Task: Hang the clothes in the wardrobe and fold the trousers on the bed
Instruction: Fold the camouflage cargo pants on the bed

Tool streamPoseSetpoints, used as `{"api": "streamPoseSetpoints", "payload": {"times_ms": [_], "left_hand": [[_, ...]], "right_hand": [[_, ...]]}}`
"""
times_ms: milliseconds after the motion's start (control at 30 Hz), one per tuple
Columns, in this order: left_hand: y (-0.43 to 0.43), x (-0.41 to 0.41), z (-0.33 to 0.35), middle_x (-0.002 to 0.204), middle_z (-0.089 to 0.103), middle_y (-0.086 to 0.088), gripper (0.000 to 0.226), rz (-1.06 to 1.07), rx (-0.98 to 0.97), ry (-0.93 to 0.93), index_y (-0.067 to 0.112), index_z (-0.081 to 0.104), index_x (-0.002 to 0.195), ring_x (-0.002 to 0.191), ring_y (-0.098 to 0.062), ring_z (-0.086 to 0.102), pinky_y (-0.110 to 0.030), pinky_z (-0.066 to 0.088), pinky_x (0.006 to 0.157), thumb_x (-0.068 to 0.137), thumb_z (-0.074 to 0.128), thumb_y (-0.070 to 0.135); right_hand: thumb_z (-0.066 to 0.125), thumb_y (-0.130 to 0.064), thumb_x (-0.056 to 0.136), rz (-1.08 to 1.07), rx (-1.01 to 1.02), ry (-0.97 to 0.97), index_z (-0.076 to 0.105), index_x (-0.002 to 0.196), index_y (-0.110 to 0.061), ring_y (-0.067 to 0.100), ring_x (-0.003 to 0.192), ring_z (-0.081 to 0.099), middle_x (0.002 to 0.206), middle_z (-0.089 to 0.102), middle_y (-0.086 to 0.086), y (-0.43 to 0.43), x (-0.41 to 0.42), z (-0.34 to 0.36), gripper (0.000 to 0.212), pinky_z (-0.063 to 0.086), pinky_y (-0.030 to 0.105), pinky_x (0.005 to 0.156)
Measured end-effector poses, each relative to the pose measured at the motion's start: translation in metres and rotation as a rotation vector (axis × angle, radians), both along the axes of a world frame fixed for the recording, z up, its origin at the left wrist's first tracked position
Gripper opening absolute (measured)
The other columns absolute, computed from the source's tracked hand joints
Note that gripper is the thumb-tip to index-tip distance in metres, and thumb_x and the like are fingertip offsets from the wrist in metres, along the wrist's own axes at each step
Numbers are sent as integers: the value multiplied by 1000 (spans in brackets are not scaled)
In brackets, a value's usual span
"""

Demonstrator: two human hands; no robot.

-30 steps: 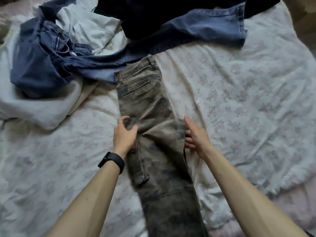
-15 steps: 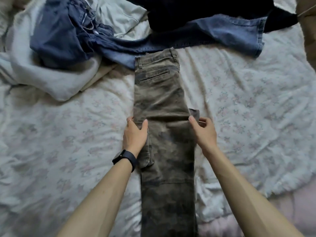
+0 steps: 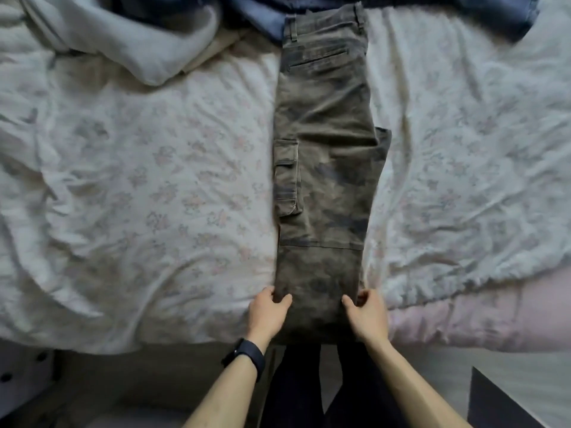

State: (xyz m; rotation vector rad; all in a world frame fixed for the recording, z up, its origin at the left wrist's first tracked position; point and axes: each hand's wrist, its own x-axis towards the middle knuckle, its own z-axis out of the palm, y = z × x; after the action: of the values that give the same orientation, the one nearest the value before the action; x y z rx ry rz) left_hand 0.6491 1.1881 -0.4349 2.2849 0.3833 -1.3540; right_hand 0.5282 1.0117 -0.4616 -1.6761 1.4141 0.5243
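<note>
Once hands slid down from thigh area, left hand [image 3: 269, 313] and right hand [image 3: 367, 313] pinched trousers [image 3: 324, 180] at lower-leg edges, thumbs on top. Trousers lay lengthwise on bed [image 3: 154, 196], legs stacked. Smoothing looked finished; cross-fold toward waistband likely next.

Blue jeans [image 3: 262, 13] cut off by top edge; camouflage trousers [image 3: 324, 180] hem hidden behind bed edge.

text: none legible; labels: none; numbers: none
</note>
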Motion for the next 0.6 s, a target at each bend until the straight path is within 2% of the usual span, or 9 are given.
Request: {"api": "streamPoseSetpoints", "payload": {"times_ms": [100,200,300,367,433,533,600], "left_hand": [[34,-31,-4,132,64,-4,42,-3,-23,99,12,61,133,121,-25,59,-31,48,98,97,65,33],[52,-44,-11,129,66,-4,39,-14,-39,121,11,62,131,121,-25,60,-38,49,102,97,66,29],[61,-57,-15,152,47,-7,57,-117,17,140,8,40,152,140,-27,44,-33,38,110,102,57,32],[65,-77,-12,161,33,-7,59,-142,30,184,10,26,158,147,-27,33,-34,32,114,107,46,32],[67,-90,-14,163,30,-8,56,-121,15,202,10,22,159,149,-27,30,-34,30,115,109,40,30],[66,-93,-20,162,31,-9,59,-77,13,198,9,23,158,148,-28,31,-36,31,116,108,42,33],[66,-91,-27,161,34,-9,62,-50,12,172,10,25,158,146,-28,35,-37,34,114,106,45,38]], "right_hand": [[77,-30,86,-43,9,36,56,114,-7,31,108,62,113,65,13,15,-13,0,41,49,39,93],[74,-33,88,29,37,64,63,117,-7,31,110,63,116,69,15,13,-18,-2,41,46,34,89],[69,-34,92,192,99,83,66,115,-11,30,113,64,118,71,11,9,-29,-3,33,44,31,82],[68,-32,92,257,141,88,63,121,-12,29,116,63,123,70,10,15,-44,1,35,46,31,89],[70,-30,91,252,196,67,60,127,-12,27,118,63,126,69,10,20,-53,0,42,47,31,94],[75,-27,87,211,194,27,55,125,-18,26,116,64,121,70,6,27,-69,-5,44,47,29,91],[75,-27,86,113,80,-36,46,114,-25,29,106,66,109,70,5,32,-80,-11,41,47,33,85]]}}
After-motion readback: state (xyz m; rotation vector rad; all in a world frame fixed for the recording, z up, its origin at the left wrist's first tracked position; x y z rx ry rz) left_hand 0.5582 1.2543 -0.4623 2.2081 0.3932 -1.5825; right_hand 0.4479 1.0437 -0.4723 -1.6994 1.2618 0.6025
